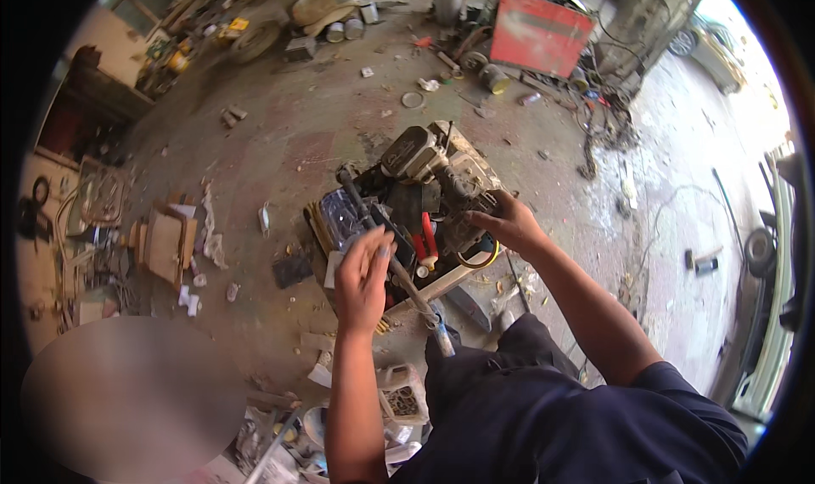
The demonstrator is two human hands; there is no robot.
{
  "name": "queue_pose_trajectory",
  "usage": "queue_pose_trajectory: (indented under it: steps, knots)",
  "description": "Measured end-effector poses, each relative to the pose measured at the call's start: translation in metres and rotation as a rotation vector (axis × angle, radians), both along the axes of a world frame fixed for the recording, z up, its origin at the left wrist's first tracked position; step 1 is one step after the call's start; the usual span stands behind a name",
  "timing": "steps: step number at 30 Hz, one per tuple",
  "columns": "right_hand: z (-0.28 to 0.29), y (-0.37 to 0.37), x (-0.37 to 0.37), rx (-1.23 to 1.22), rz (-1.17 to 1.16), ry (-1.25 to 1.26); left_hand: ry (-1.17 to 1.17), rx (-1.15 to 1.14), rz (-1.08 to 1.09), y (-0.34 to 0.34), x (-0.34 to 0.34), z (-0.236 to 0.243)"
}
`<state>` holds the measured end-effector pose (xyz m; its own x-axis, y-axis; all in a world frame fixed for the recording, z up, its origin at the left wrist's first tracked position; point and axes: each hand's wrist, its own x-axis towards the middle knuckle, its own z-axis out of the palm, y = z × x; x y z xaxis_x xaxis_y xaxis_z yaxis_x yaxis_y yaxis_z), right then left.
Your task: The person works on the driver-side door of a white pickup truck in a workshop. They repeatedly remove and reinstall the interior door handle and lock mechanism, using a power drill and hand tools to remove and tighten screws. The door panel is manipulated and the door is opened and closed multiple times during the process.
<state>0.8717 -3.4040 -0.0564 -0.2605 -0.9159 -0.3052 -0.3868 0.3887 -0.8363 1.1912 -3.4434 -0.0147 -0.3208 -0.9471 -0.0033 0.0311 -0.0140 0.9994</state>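
Right hand (509, 222) at the near right of a greasy metal assembly (469, 177) on the cluttered low table (450, 284); shade hides whether its fingers clamp or merely rest there. Left hand (363, 282): fingers extended, close together, beside a long metal bar (408, 285). Hazards: the assembly, seemingly perched unevenly, could tip if pressed off-centre; the bar's overhanging end, if knocked, could swing it askew.

The left hand (361, 284), fingers extended, was at a long metal rod (409, 287) slanting across a cluttered crate (458, 278); contact was unclear. The right hand (514, 223) touched the right side of a grimy metal machine (463, 177). A red tool (427, 239) lay between the hands. Far right stood a red panel (542, 36).
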Motion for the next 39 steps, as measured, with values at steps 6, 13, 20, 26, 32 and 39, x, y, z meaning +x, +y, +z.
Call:
queue_pose_trajectory:
  steps: [6, 13, 20, 26, 32, 39]
  knots:
    - [0.031, 0.009, 0.094, -0.395, -0.011, 0.581, -0.256, 0.155, -0.123, -0.081, -0.057, -0.045]
    - [0.049, 0.012, 0.149, -0.479, 0.382, 0.560, -0.128, 0.245, 0.093, -0.069, -0.027, -0.082]
    - [0.009, -0.067, 0.064, -0.309, 0.028, 0.590, -0.870, -0.103, 0.053, -0.062, -0.040, -0.025]
    - [-0.054, -0.176, 0.076, 0.098, 0.265, 0.840, -1.044, -0.216, 0.048, -0.062, -0.013, -0.042]
    - [-0.062, -0.198, 0.082, 0.116, 0.209, 0.799, -1.065, -0.233, 0.021, -0.073, -0.017, -0.045]
    - [-0.061, -0.178, 0.053, -0.300, 0.134, 0.678, -0.930, -0.270, -0.016, -0.074, -0.017, -0.051]
